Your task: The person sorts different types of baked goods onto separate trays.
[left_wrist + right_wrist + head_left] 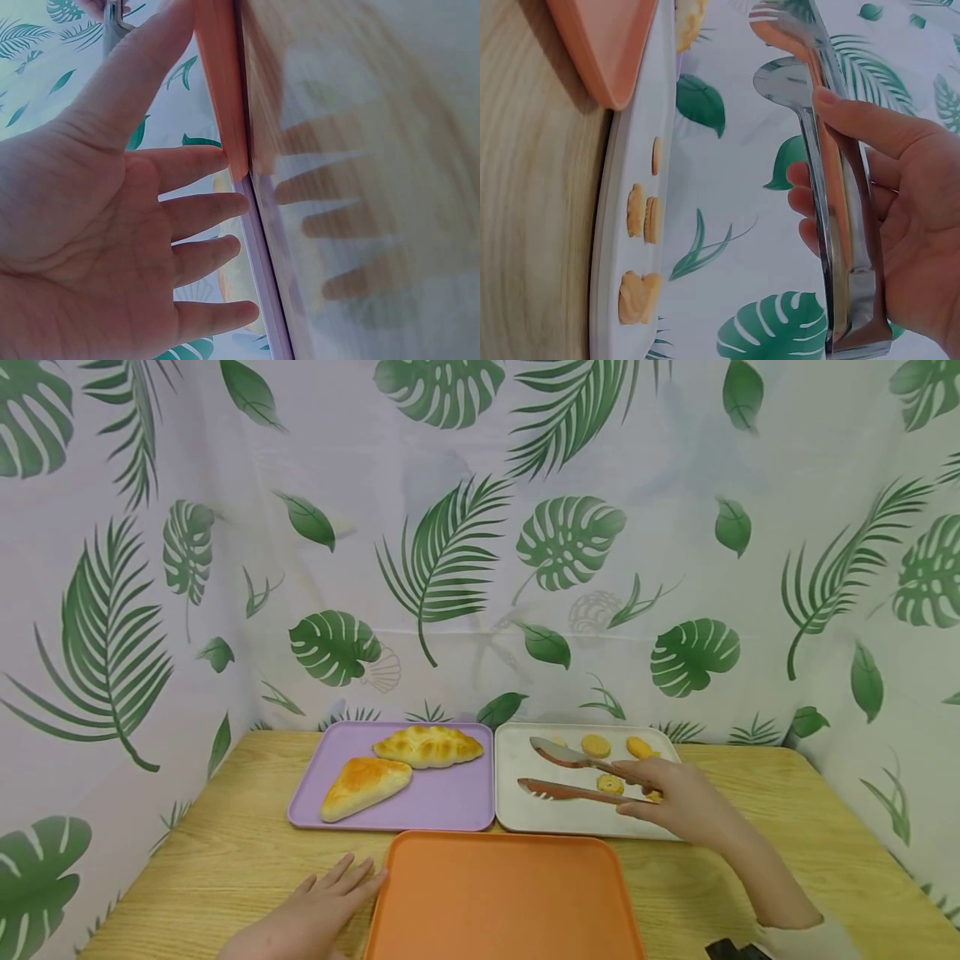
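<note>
My right hand (678, 802) grips a pair of metal tongs (558, 753) above the white tray (517, 817). The tongs' arms are spread apart, with nothing between their tips. In the right wrist view the thumb and fingers wrap the tongs (864, 277) from either side. Several small biscuits lie on the white tray, among them a round biscuit (596, 745) and a ring-shaped biscuit (610, 784). My left hand (311, 914) has its fingers spread and straight, touching the left edge of the orange tray (502, 897). Nothing lies on the visible part of that tray.
A purple tray (446, 802) at the back left holds a triangular bread (366, 787) and a long braided bread (427, 747). Trays stand on a wooden table (202, 835). Leaf-patterned cloth (465, 685) hangs behind and along both sides.
</note>
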Tool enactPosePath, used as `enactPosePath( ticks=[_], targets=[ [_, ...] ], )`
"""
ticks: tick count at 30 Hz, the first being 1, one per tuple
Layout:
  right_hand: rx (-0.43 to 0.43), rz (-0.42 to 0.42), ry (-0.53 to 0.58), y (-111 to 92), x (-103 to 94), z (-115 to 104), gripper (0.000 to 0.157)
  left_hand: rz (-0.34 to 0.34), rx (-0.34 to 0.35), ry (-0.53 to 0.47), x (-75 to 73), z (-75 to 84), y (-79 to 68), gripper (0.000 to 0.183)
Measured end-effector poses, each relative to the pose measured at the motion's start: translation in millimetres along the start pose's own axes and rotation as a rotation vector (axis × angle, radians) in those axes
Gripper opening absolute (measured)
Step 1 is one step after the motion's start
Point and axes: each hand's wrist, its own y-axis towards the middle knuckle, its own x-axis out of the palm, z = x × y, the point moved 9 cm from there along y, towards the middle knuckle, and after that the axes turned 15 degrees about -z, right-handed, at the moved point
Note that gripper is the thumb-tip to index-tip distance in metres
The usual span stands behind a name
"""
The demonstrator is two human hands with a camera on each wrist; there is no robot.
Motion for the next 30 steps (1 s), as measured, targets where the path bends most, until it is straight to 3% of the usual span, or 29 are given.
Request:
enactPosePath(
  ticks=[9, 18, 23, 30],
  targets=[
    [-0.137, 0.066, -0.054, -37, -0.7, -38, 0.048, -0.005, -0.01, 0.003, 1.4, -0.8, 1.3, 0.102],
    [-0.226, -0.007, -0.043, -56, 13.6, -58, 0.054, 0.011, -0.007, 0.028, -0.5, 2.5, -0.5, 0.1],
    [-0.267, -0.071, -0.027, -60, 26.2, -69, 0.054, 0.017, 0.0, 0.036, -1.6, 3.9, -1.4, 0.1],
    [-0.215, -0.302, -0.003, -60, 57.1, -79, 0.049, 0.021, 0.015, 0.035, -1.3, 4.3, -2.0, 0.101]
  ],
)
